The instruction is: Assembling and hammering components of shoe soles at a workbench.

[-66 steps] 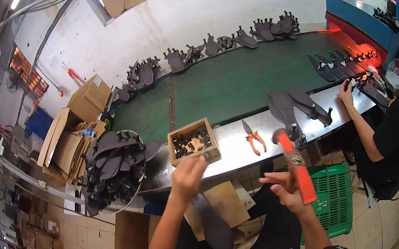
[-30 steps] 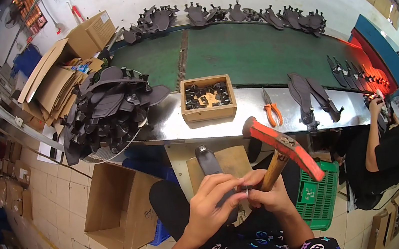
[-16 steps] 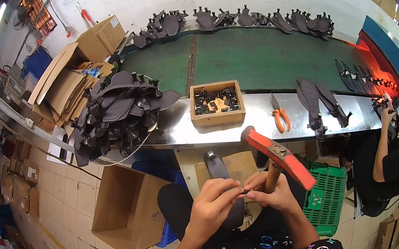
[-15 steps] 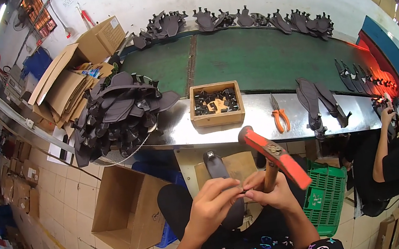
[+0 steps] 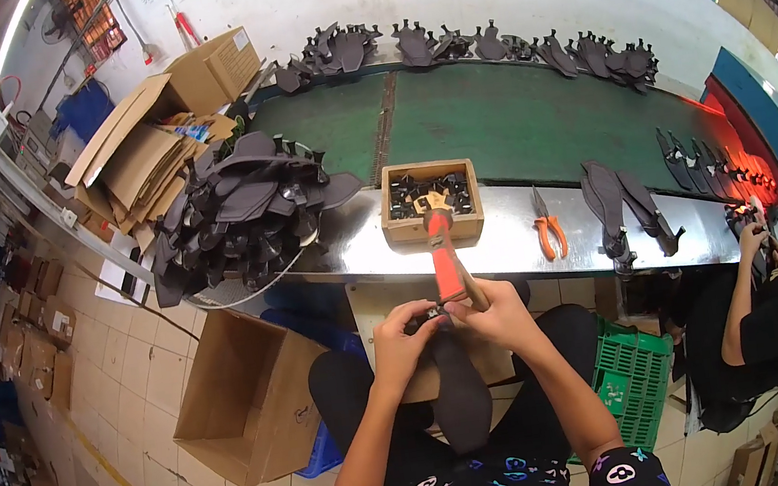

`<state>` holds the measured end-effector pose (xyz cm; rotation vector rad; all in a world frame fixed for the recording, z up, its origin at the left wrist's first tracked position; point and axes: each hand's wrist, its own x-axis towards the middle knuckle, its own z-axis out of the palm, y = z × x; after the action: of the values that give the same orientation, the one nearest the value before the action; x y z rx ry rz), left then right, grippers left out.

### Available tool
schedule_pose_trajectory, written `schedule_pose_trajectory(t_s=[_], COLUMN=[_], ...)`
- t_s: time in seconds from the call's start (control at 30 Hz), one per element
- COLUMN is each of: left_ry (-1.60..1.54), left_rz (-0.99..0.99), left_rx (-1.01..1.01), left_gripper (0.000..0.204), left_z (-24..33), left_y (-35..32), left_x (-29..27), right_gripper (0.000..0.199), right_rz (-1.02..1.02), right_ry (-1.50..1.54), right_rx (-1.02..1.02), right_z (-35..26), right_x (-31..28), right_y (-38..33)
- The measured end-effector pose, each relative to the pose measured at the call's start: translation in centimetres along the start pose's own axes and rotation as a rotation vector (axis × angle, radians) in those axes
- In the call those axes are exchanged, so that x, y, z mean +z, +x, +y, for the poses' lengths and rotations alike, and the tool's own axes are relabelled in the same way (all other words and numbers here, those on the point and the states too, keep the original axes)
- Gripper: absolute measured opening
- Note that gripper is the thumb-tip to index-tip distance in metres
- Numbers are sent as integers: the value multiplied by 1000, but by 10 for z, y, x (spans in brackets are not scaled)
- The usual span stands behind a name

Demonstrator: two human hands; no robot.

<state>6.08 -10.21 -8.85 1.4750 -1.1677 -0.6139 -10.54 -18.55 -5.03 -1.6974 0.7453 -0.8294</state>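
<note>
A dark shoe sole (image 5: 464, 398) lies between my knees, its broad end toward me and its narrow end under my fingers. My left hand (image 5: 400, 345) is closed in a pinch on a small dark piece (image 5: 435, 314) at that narrow end. Fingers partly cover the piece, so I cannot tell its kind. In my right hand (image 5: 500, 315) is a hammer (image 5: 446, 265) with a red head, held upright by its wooden handle. My right fingertips come close to the small piece too. Beyond the hammer stands a wooden box (image 5: 431, 229) of small black parts.
Orange-handled pliers (image 5: 549, 230) and a pair of soles (image 5: 604, 200) lie on the metal ledge (image 5: 509, 257) beside a green conveyor belt (image 5: 530, 116). A sole pile (image 5: 251, 202) and cardboard box (image 5: 247, 394) are left. Right are a green crate (image 5: 633, 383) and another person (image 5: 771, 311).
Both hands have moved up and away from me, over the sole's narrow end. The hammer head has swung left, in front of the wooden box. More of the sole's broad end shows.
</note>
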Motion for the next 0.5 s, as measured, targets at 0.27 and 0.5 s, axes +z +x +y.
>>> schedule_pose_trajectory(t_s=[0.27,0.5], left_ry=[-75,-126], left_rz=[-29,-85], left_rx=[44,121], left_gripper=[29,36], left_z=[-6,-12], left_y=[-6,0], left_x=[-6,-11], right_gripper=[20,23], right_rz=[-98,-111], right_ry=[-139,-581], right_rx=[-68,-271], right_z=[-4,-29], right_x=[9,13], right_y=[-2,-10])
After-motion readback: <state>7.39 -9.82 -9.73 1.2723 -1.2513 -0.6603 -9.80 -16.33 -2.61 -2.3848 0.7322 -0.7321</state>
